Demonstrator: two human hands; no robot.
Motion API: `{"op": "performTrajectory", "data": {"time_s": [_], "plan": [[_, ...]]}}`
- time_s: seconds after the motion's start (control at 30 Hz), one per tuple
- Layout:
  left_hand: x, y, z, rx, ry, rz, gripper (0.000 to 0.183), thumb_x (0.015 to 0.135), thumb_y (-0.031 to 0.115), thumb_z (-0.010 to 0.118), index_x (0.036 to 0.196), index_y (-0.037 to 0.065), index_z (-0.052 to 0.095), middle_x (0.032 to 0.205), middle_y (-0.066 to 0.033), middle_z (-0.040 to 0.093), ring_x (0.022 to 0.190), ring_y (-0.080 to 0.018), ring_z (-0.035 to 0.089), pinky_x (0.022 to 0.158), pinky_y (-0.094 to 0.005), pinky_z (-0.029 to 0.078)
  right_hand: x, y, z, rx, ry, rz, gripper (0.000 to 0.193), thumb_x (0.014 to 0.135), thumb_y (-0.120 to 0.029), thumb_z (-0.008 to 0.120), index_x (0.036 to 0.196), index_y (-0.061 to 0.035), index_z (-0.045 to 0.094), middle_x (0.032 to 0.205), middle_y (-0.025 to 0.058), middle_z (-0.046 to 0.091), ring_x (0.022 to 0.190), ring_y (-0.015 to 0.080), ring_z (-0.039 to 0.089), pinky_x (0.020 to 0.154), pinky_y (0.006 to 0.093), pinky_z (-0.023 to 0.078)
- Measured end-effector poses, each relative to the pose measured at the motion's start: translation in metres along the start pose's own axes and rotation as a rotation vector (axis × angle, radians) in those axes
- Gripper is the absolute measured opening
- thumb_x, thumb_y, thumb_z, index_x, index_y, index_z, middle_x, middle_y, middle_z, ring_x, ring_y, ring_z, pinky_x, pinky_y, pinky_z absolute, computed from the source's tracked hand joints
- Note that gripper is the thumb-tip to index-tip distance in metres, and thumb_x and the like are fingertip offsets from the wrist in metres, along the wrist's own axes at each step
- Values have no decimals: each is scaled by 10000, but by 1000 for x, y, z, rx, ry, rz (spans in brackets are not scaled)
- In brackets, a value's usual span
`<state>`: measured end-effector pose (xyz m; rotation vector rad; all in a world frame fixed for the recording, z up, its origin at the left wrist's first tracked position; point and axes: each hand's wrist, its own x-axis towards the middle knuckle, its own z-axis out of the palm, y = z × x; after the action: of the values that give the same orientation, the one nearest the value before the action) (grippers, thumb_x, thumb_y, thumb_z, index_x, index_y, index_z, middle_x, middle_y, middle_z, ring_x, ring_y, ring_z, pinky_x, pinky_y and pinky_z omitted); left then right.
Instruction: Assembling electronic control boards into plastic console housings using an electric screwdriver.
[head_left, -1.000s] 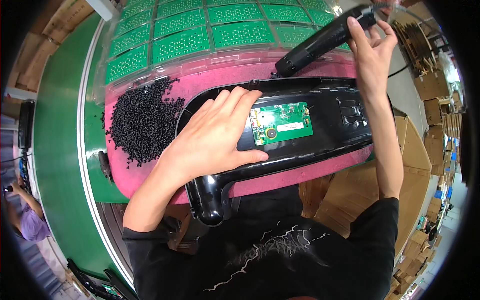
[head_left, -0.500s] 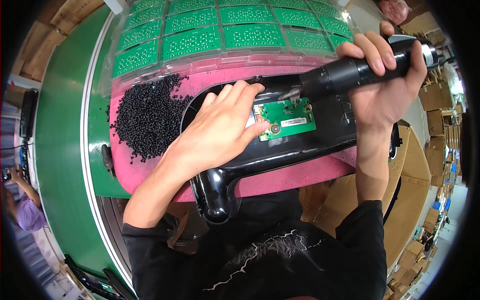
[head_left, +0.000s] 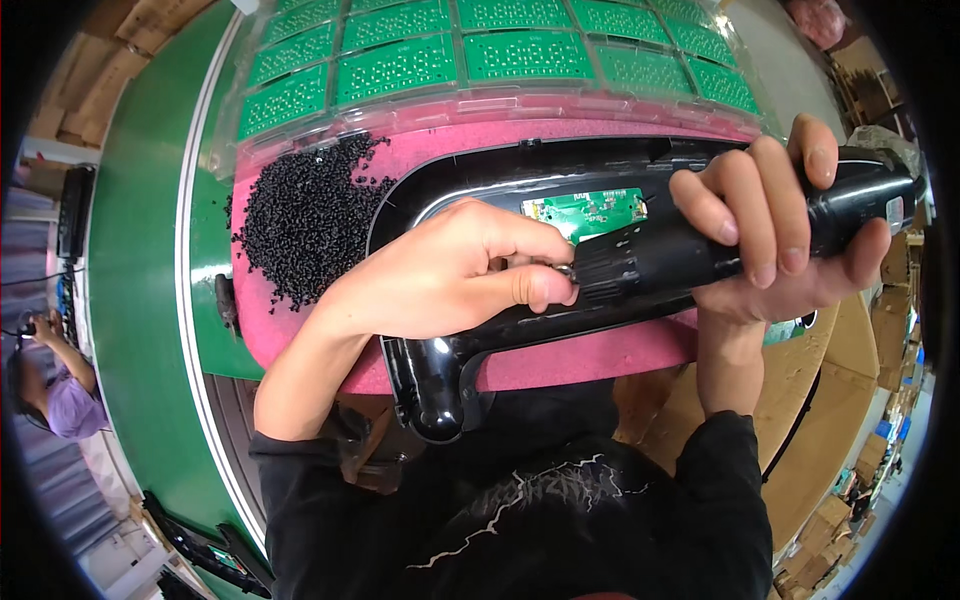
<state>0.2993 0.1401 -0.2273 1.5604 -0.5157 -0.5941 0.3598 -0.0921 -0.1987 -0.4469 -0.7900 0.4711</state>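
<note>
My right hand (head_left: 765, 215) is wrapped round a black electric screwdriver (head_left: 640, 262), whose tip points left over the black plastic housing (head_left: 450, 385). At that tip, the thumb and forefinger of my left hand (head_left: 450, 265) are pinched together. A small dark metallic bit shows between them; whether a screw is there I cannot make out. A green circuit board (head_left: 590, 210) lies inside the housing, its lower part hidden by the screwdriver and my left hand. Left of the housing, a heap of small black screws (head_left: 300, 225) is spread on the pink mat (head_left: 560, 368).
Clear plastic trays (head_left: 470, 105) with several green circuit boards (head_left: 395, 68) stand behind the mat. A cardboard box (head_left: 830, 350) is at the lower right. Another person (head_left: 70, 400) is at the far left, beyond the green table (head_left: 130, 290).
My left hand has lifted off the circuit board and closed at the screwdriver's tip. The screwdriver has come down and nearer to me, away from the board's upper edge.
</note>
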Motion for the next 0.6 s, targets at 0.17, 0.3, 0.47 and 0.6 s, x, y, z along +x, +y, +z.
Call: {"op": "performTrajectory", "data": {"time_s": [0.17,0.3,0.47,0.6], "plan": [[1,0,7,287,114,81,135,795,4,773,918,-20,722,800,-42,650,676,-103,559,576,-251,435,-3,4,-5,-75,-115,29,385,912,-454,667,1069,-156,479,699,-55,544,637,79,550,763,294,401],[3,-6,12,291,391,191,175,765,-21,772,935,-12,732,786,-66,651,646,-144,599,591,-260,479,-4,3,-6,-173,-122,-32,400,898,-467,675,1078,-169,478,710,-53,554,648,76,550,762,304,399],[-2,1,10,886,434,350,142,741,40,785,871,12,734,742,-68,642,644,-194,634,560,-299,480,-7,1,-1,-266,-72,38,401,896,-462,676,1074,-163,476,718,-44,558,661,94,554,761,321,398],[1,3,9,846,464,508,90,771,65,775,840,29,731,749,-62,669,640,-162,646,568,-293,497,-8,-7,6,-212,-41,-13,396,893,-414,692,1085,-137,483,718,-42,572,666,97,567,766,313,406]]}}
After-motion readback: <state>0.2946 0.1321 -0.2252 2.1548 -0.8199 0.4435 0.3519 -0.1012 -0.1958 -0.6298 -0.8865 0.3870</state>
